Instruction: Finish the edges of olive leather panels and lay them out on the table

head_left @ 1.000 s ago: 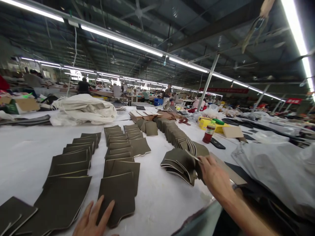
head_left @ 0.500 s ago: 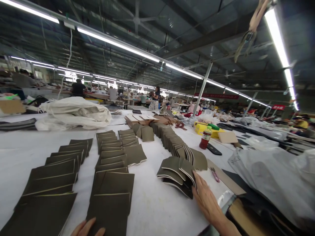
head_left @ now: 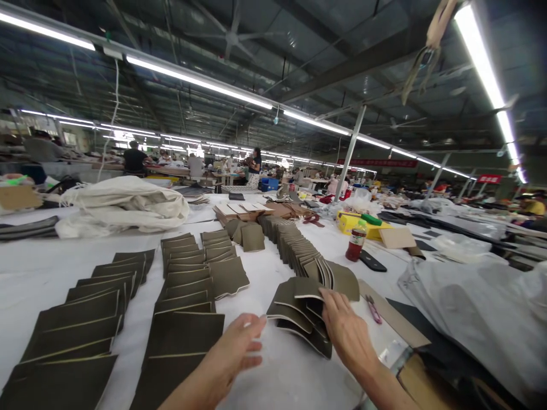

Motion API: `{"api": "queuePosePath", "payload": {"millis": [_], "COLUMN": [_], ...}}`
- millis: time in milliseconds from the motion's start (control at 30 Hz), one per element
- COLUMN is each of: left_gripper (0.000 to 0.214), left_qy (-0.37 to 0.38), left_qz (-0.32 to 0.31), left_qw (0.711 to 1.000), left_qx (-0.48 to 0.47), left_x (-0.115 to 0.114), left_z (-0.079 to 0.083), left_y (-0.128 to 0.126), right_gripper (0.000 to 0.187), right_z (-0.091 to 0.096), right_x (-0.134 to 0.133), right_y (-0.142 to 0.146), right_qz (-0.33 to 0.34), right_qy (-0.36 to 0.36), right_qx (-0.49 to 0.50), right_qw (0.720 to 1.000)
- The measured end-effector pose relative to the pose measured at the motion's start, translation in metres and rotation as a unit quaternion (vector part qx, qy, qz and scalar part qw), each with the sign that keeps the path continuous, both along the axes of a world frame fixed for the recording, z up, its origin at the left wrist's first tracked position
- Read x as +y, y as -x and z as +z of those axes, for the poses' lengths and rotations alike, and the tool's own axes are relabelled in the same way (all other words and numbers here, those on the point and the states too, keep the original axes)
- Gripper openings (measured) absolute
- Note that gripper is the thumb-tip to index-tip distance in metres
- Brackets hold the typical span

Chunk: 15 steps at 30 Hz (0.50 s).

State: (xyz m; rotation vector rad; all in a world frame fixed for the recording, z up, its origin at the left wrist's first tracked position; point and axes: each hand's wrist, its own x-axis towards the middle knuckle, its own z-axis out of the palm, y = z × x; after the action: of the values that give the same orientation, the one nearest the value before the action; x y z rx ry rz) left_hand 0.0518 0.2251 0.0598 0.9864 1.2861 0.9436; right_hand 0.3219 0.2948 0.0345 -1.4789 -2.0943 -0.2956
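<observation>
From the head camera, the right hand (head_left: 344,330) lies with fingers spread on the fanned stack of olive-grey pieces (head_left: 301,310) at about five o'clock on the white table (head_left: 273,364), pressing rather than gripping. The left hand (head_left: 239,344) hovers open just left of it, holding nothing. The curled, loosely fanned pieces could slide apart under uneven pressure. They look thin, flexible, matte, with pale edges.
</observation>
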Motion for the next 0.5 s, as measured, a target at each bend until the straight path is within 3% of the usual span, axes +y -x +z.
{"api": "queuePosePath", "payload": {"millis": [100, 167, 233, 333, 500], "left_gripper": [0.069, 0.070, 0.072, 0.084, 0.095], "left_qy": [-0.024, -0.016, -0.005, -0.001, -0.030], "left_qz": [0.040, 0.029, 0.001, -0.039, -0.058], "left_qw": [0.996, 0.994, 0.994, 0.992, 0.989], "left_qx": [0.079, 0.099, 0.109, 0.118, 0.133], "left_x": [0.044, 0.068, 0.087, 0.109, 0.135], "left_z": [0.009, 0.014, 0.016, 0.013, -0.003], "left_y": [-0.010, -0.016, -0.026, -0.049, -0.076], "right_gripper": [0.037, 0.040, 0.055, 0.075, 0.074], "right_z": [-0.003, -0.007, -0.012, -0.021, -0.030], "right_x": [-0.007, -0.011, -0.009, 0.000, 0.023], "right_y": [0.007, 0.001, -0.011, -0.026, -0.028], "right_qz": [0.046, 0.052, 0.014, -0.069, -0.108], "right_qy": [0.019, 0.044, 0.100, 0.191, 0.232], "right_qx": [-0.010, 0.038, 0.164, 0.321, 0.350], "right_qw": [0.999, 0.997, 0.981, 0.925, 0.901]}}
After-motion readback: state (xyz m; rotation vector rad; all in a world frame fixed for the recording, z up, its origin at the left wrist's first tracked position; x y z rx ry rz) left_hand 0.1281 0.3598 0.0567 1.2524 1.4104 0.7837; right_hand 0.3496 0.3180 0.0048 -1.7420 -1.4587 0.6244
